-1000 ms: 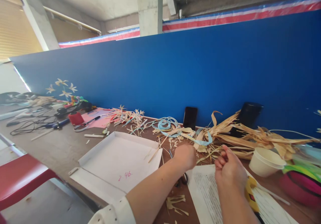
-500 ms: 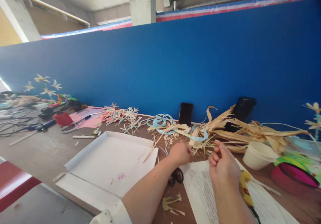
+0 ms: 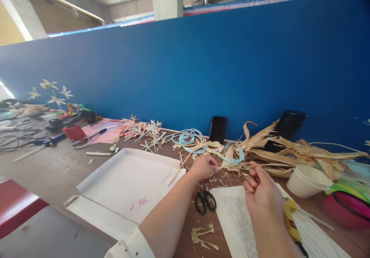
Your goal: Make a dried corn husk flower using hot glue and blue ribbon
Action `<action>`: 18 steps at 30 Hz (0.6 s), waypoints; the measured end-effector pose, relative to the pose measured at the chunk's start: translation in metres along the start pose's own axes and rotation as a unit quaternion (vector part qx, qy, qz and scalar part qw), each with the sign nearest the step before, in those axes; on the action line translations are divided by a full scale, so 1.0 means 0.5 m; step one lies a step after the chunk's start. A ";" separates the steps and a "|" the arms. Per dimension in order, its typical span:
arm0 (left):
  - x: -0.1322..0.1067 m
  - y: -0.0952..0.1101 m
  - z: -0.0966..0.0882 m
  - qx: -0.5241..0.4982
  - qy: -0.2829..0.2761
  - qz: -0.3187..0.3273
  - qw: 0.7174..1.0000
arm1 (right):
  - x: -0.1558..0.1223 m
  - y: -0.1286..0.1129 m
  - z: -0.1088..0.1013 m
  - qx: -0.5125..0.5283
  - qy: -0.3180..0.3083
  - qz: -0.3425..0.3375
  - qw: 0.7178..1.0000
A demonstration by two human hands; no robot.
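Observation:
My left hand (image 3: 204,167) is closed in a pinch on a thin dry straw strip at the near edge of a heap of dried husk leaves (image 3: 277,152). My right hand (image 3: 261,190) hovers above a printed paper sheet (image 3: 231,219) with its fingers curled shut; what they hold, if anything, is hidden. Black-handled scissors (image 3: 205,201) lie on the brown table just below my left hand. A pale blue ribbon (image 3: 187,138) winds through the straw.
A shallow white cardboard tray (image 3: 130,181) lies to the left. A white paper cup (image 3: 308,180), a yellow tool (image 3: 290,219) and a pink-green object (image 3: 347,208) sit right. Two dark phones (image 3: 218,129) lean on the blue partition. Straw flowers, cables and pink paper lie far left.
My left hand has moved forward off the scissors, which now show fully, and pinches straw at the heap's edge. The view has tilted slightly down and right.

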State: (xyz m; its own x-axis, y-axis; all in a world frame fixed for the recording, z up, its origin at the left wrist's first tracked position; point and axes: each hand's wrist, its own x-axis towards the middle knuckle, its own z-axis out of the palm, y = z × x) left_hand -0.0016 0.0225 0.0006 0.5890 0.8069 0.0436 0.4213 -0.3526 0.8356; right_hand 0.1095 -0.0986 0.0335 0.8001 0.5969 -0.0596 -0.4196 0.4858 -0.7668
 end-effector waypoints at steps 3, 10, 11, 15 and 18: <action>0.004 -0.007 -0.003 -0.035 -0.014 -0.014 0.999 | -0.001 0.000 0.000 -0.003 0.002 0.006 1.000; -0.002 0.003 -0.018 -0.108 -0.078 -0.030 0.991 | 0.002 0.009 0.002 -0.017 -0.007 0.022 1.000; -0.003 0.006 -0.021 -0.117 -0.086 -0.030 0.989 | 0.002 0.010 0.002 -0.021 -0.008 0.025 0.999; -0.010 0.018 -0.033 -0.133 -0.102 -0.012 0.986 | 0.003 0.016 -0.003 -0.054 -0.014 0.045 0.997; -0.014 0.026 -0.038 -0.147 -0.113 0.001 0.983 | 0.003 0.029 -0.007 -0.112 -0.017 0.070 0.991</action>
State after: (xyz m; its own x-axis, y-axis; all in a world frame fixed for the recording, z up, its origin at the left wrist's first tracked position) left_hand -0.0131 0.0213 0.0216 0.7424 0.6681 -0.0499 0.2215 -0.1745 0.9594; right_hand 0.1063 -0.0927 0.0204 0.7239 0.6718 -0.1568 -0.4164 0.2444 -0.8757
